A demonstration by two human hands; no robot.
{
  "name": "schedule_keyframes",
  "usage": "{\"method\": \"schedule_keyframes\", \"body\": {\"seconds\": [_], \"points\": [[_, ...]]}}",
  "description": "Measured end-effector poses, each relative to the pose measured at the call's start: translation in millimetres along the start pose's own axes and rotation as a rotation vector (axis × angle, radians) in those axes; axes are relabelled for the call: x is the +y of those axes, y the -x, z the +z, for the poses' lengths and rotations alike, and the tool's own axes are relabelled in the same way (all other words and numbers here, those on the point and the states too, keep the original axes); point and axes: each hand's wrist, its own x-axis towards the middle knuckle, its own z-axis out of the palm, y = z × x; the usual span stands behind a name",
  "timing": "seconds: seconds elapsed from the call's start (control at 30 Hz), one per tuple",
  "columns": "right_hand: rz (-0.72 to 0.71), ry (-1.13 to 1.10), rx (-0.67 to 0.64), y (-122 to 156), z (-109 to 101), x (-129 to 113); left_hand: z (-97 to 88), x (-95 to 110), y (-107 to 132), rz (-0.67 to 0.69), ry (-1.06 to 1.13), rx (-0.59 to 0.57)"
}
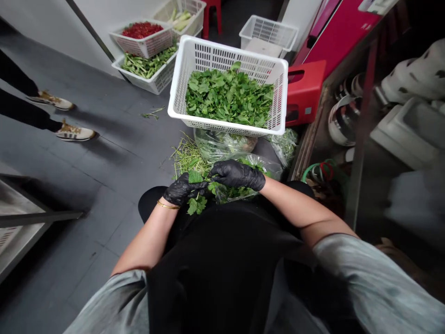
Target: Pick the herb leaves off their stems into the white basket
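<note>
My left hand [183, 189], in a black glove, is closed on leafy greens [197, 205], whose leaves stick out above and below the fingers. Close to its right, my right hand [238, 175], also gloved in black, has its fingers pinched together at the same greens; what exactly lies between them is partly hidden. Under the right hand a clear plastic bag [273, 167] with more greens lies by my lap. Beyond the hands a white basket [227, 121] holds a heap of picked leaves [229, 97]. Loose thin stems [189, 155] are piled on the floor just past my left hand.
A basket of red chillies [142, 30] sits on a basket of green vegetables [148, 65] at the back left. A person's shoes [74, 131] stand on the left. A red stool [308, 90] is behind the white basket; a metal rack [361, 139] runs along the right.
</note>
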Motion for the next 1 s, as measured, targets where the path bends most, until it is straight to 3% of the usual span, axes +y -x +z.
{"method": "schedule_keyframes", "body": {"seconds": [0.1,0.2,0.23,0.3,0.4,0.47,0.53,0.6,0.7,0.77,0.83,0.93,1.0], "points": [[0.181,-0.099,0.129,-2,4,4,-4.4,-7,-11,0.023,-0.078,0.011],[0.430,-0.437,0.365,-2,1,9,-6.5,-13,-19,0.104,-0.214,0.045],[0.483,-0.542,0.392,-1,-1,12,-6.8,-15,-20,0.126,-0.242,0.062],[0.523,-0.647,0.321,0,-2,17,-6.5,-16,-23,0.131,-0.246,0.083],[0.504,-0.621,0.121,-2,6,22,-2.9,-12,-26,0.115,-0.194,0.099],[0.505,-0.590,0.067,-5,13,22,0.7,-8,-29,0.128,-0.171,0.105],[0.528,-0.589,0.094,-8,16,22,2.9,-4,-31,0.153,-0.161,0.129],[0.557,-0.630,0.218,-12,10,24,1.7,-2,-33,0.128,-0.105,0.176],[0.533,-0.585,0.553,-27,-29,42,-8.4,-2,-42,0.013,0.052,0.275],[0.478,-0.391,0.773,-44,-72,65,-19.7,-1,-51,-0.044,0.122,0.314],[0.473,-0.136,0.872,-61,-120,91,-33.2,2,-60,-0.065,0.137,0.357],[0.656,0.350,0.617,-78,-168,113,-53.5,8,-68,-0.085,0.155,0.417],[0.703,0.544,0.483,-79,-169,107,-63.1,11,-67,-0.111,0.212,0.350]]}}
